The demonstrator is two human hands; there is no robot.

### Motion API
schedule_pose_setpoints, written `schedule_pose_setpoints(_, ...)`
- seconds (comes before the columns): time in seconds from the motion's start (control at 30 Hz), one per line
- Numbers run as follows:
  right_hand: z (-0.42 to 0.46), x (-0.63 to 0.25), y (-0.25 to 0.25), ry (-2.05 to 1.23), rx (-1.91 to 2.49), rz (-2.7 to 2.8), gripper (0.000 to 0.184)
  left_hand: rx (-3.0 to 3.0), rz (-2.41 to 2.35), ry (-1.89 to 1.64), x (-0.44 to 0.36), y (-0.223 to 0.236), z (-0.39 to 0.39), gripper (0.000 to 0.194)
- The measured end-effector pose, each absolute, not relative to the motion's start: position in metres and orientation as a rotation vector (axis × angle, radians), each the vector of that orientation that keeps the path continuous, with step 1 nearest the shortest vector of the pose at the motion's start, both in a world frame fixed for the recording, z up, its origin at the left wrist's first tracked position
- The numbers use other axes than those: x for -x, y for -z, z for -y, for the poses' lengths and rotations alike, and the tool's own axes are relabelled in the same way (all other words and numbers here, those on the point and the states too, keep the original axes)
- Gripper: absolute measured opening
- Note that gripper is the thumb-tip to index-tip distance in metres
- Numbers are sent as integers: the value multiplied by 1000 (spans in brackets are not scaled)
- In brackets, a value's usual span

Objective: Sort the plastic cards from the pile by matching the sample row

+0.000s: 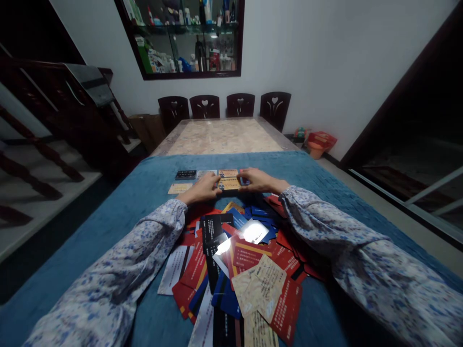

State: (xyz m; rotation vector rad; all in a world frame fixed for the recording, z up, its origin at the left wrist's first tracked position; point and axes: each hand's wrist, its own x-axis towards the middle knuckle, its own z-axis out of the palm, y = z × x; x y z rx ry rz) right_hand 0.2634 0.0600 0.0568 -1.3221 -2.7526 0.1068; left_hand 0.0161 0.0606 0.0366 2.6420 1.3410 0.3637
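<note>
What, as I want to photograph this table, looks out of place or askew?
The card heap on the blue cloth looks messy: its cards overlap at odd angles, while the card rows beyond look neat. No spill shows.

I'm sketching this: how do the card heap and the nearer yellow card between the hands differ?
The card heap mixes red, blue and black cards; the yellow card is mainly yellow. The card heap overlaps at many angles; the yellow card sits squarely between left hand and right hand. Both show printed text.
</note>
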Motion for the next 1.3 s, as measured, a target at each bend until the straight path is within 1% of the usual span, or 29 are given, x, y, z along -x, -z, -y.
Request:
schedule_pose_setpoints(0.17,-77,-262,-58,-89,1370,2753,36,-2684,-1387,-266,-18,-40,-75,34)
schedule_pose_setpoints(0.4,-91,-260,-62,-67,1412,2765,35,-2688,-1433,-192,-23,-44,-91,47)
schedule_pose_setpoints(0.53,-100,-260,-62,-57,1427,2779,32,-2684,-1466,-161,-26,-43,-102,44)
schedule_pose_setpoints(0.83,-124,-260,-54,-78,1497,2772,38,-2624,-1525,-123,-31,-40,-120,43)
schedule_pose_setpoints(0.97,-136,-260,-47,-59,1511,2780,40,-2620,-1551,-103,-34,-39,-126,38)
schedule_pose_setpoints(1.3,-150,-258,-40,-7,1570,2767,39,-2615,-1539,-97,-38,-33,-142,28)
